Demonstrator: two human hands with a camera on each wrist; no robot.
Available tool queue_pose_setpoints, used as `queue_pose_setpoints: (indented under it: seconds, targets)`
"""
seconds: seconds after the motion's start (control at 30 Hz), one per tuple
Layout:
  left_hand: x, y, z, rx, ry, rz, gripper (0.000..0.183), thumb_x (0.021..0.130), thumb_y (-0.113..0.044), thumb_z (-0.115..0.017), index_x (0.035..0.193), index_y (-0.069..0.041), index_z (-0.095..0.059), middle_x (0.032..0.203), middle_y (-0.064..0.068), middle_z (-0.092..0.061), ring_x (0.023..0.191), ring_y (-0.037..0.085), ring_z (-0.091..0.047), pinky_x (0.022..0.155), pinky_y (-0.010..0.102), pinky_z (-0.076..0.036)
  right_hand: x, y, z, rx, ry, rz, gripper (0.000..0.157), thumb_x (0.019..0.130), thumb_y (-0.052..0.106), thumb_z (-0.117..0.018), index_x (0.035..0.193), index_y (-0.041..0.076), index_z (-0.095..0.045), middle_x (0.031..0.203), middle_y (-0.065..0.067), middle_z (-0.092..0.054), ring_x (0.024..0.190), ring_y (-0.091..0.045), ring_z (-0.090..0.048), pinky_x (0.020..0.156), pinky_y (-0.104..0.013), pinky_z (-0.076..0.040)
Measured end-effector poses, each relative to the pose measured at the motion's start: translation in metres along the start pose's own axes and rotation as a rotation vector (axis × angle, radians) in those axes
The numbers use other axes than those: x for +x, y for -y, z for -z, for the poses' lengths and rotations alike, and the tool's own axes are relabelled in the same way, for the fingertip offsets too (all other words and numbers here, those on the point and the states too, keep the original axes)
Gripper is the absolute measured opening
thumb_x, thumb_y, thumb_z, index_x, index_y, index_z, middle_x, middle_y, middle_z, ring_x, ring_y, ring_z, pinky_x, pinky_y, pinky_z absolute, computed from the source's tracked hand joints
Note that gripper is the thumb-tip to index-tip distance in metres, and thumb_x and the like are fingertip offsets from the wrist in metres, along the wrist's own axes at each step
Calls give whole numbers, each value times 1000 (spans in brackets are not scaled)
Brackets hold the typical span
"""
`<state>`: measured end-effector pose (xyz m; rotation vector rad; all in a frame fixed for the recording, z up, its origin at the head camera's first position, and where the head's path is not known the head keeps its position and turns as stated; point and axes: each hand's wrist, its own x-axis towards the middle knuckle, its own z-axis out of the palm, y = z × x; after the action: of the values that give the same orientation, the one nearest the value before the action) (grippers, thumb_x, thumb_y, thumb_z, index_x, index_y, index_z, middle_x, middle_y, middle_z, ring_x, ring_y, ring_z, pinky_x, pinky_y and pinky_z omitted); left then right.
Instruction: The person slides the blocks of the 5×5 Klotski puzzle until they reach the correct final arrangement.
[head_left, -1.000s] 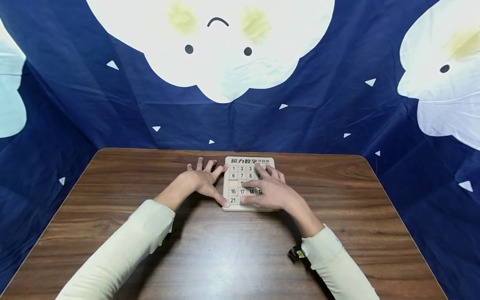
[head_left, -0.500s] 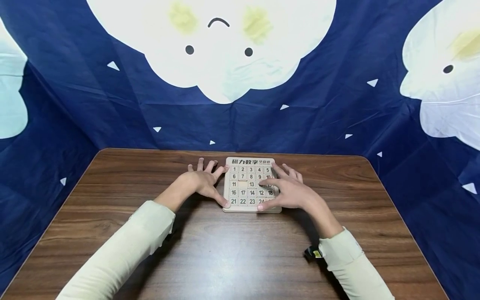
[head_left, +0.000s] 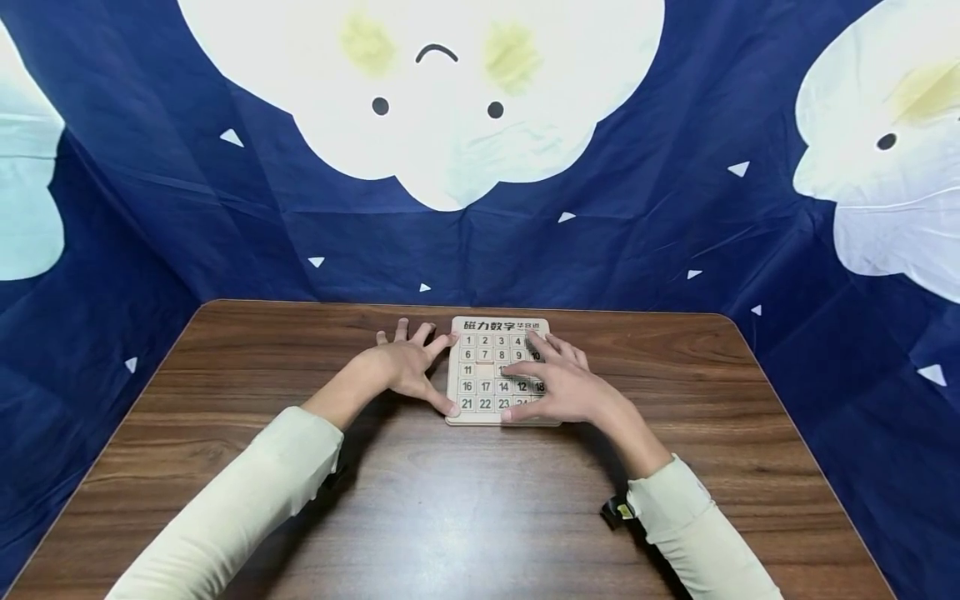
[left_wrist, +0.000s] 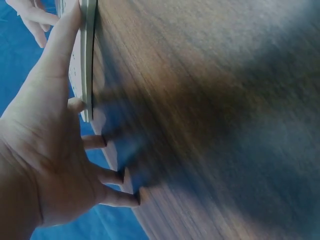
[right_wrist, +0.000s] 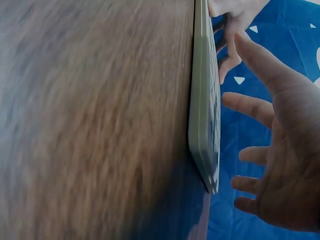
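Note:
A wooden sliding number puzzle [head_left: 486, 387] lies flat near the far edge of the table. Its third row has a gap just right of tile 11 [head_left: 467, 370]. My left hand [head_left: 401, 367] is spread at the puzzle's left side, thumb on the lower left corner and a finger at the upper left edge. Over the right-hand tiles is my right hand [head_left: 566, 390], fingers spread, its index fingertip over the tile right of the gap. In the right wrist view that hand's fingers [right_wrist: 250, 106] look straight, above the puzzle face. Several right-hand tiles are hidden beneath it.
The brown wooden table [head_left: 450, 508] extends toward me from the puzzle. Behind it hangs a dark blue cloth [head_left: 360, 242] with white clouds. A small black device [head_left: 617, 511] sits at the right sleeve.
Tile 11 has slid left, so the gap is now in the second column. My right hand moved right, then slightly back left. The left hand stays at the puzzle's side.

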<state>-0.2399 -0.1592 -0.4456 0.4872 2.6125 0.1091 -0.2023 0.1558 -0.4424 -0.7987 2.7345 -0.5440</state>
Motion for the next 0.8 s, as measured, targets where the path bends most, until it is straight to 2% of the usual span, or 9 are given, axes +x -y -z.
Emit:
queue_pose_setpoints:
  seconds: [0.2, 0.33, 0.47, 0.67, 0.8]
  targets:
    - [1, 2, -1, -20, -16, -18, 144, 70, -94, -84, 182, -36, -14, 189, 22, -11, 168, 72, 0, 127, 93, -13, -6, 1, 5, 4, -21, -12, 67, 89, 72, -85, 144, 35, -77, 189, -20, -19, 173, -57, -16, 136, -79, -15]
    - [1, 2, 1, -35, -1, -14, 149, 67, -94, -86, 183, -37, -12, 190, 22, -9, 168, 71, 3, 127, 94, -11, -12, -5, 8, -8, -62, -28, 70, 87, 71, -87, 145, 33, -77, 190, -20, -17, 171, -58, -20, 133, -80, -18]
    - [1, 1, 2, -32, 7, 3, 150, 66, -93, -88, 182, -36, -12, 190, 22, -8, 168, 72, 3, 127, 94, -11, -9, -8, 6, -11, -79, -38, 71, 87, 70, -87, 146, 32, -76, 190, -19, -15, 171, -59, -20, 132, -80, -19]
    - [2, -2, 4, -28, 18, 17, 151, 66, -93, -88, 182, -36, -12, 190, 22, -8, 168, 72, 2, 127, 93, -11, 4, 2, -4, -24, -43, -11, 69, 88, 70, -86, 146, 34, -76, 189, -22, -18, 170, -60, -21, 135, -77, -19]
    - [2, -2, 4, -28, 23, 22, 150, 66, -93, -87, 182, -35, -11, 190, 22, -7, 168, 71, 2, 128, 93, -11, 14, 10, -11, -49, 3, 26, 75, 90, 75, -82, 153, 37, -71, 189, -22, -19, 171, -59, -20, 134, -79, -18]
